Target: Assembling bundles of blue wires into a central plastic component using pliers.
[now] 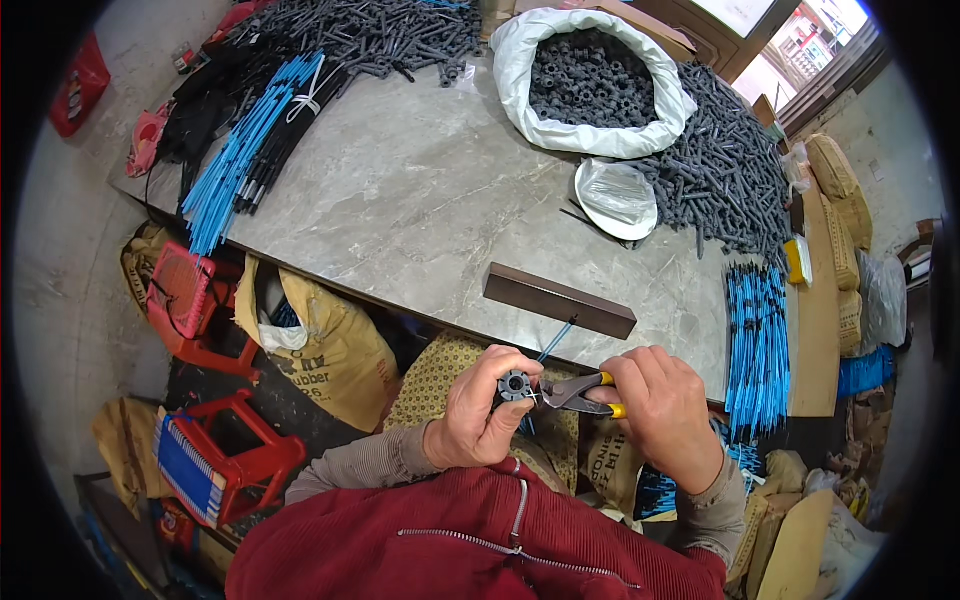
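Near the table's front edge, my left hand (pixel 482 405) grips a dark grey round notched plastic hub (pixel 515 386) between thumb and fingers. My right hand (pixel 660 405) is closed around pliers (pixel 570 393) with yellow-tipped handles. Their jaws point left and lie right beside the hub, where a thin pale strand shows. Thin blue rods (pixel 556 342) run between a long dark brown block (pixel 560 300) on the table and the area by my left hand. Whether the rods join the hub is hidden by my fingers.
A white sack (pixel 510 90) of grey hubs stands at the table's (pixel 400 190) back, beside heaped grey plastic pieces (pixel 715 160). Blue rod bundles lie left (pixel 240 150) and right (pixel 757 345). Below left are a brown sack (pixel 330 350) and red stools (pixel 255 440).
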Demonstrator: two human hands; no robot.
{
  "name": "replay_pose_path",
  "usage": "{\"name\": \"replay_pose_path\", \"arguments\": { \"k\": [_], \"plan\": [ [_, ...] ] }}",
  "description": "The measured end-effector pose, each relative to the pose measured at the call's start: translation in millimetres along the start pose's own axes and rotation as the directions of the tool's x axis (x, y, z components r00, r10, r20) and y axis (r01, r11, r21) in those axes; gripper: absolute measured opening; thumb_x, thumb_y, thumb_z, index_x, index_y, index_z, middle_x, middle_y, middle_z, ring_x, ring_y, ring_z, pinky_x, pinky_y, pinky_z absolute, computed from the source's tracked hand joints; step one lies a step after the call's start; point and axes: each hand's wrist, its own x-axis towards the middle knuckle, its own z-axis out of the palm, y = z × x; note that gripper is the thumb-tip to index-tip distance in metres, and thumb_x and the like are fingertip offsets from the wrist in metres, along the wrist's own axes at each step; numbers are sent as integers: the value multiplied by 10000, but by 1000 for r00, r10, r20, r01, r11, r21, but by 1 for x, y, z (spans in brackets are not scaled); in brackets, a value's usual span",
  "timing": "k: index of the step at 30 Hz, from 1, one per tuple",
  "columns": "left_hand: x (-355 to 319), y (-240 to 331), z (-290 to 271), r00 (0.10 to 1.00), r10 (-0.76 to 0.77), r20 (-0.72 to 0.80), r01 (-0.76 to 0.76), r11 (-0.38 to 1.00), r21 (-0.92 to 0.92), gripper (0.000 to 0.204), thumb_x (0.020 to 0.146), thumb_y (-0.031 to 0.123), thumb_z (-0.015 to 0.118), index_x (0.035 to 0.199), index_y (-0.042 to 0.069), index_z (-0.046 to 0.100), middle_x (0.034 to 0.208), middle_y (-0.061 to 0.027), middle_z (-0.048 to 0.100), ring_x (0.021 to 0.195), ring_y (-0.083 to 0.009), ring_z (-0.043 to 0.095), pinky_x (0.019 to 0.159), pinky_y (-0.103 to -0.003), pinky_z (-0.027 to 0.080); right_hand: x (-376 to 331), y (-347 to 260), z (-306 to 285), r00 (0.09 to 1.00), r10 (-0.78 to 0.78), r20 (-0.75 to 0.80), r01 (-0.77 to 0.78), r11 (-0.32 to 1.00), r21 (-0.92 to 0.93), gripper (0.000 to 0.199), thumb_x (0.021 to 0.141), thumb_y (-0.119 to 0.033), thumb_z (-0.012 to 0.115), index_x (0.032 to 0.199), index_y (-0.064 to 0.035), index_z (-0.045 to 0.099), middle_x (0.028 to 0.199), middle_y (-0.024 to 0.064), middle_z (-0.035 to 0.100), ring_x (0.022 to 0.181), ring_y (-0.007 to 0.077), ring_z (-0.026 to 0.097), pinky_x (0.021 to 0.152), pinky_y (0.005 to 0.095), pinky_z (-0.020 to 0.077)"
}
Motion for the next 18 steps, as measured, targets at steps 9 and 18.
{"name": "replay_pose_path", "arguments": {
  "k": [9, 18],
  "plan": [
    [1, -1, 1, 1000, 18, -18, -17, 999, 30, 347, 1024, 215, 563, 1196, -79, 497, 983, -174, 591, 850, -217, 597, 766, -325, 502, -2, -2, -9, 980, 63, 188, -111, 960, 256, 288, 818, -116, 728, 1045, -33, 570, 871, 124, 581, 808, 330, 611, 657, 428, 495],
    [0, 1, 3, 999, 25, -32, -22, 996, 85, 357, 1020, 220, 566, 1200, -81, 497, 976, -174, 591, 853, -228, 596, 779, -330, 502, -1, -1, -11, 967, 37, 252, -131, 921, 367, 451, 765, -13, 693, 1177, -12, 508, 977, 169, 602, 894, 380, 614, 732, 445, 503]
  ]
}}
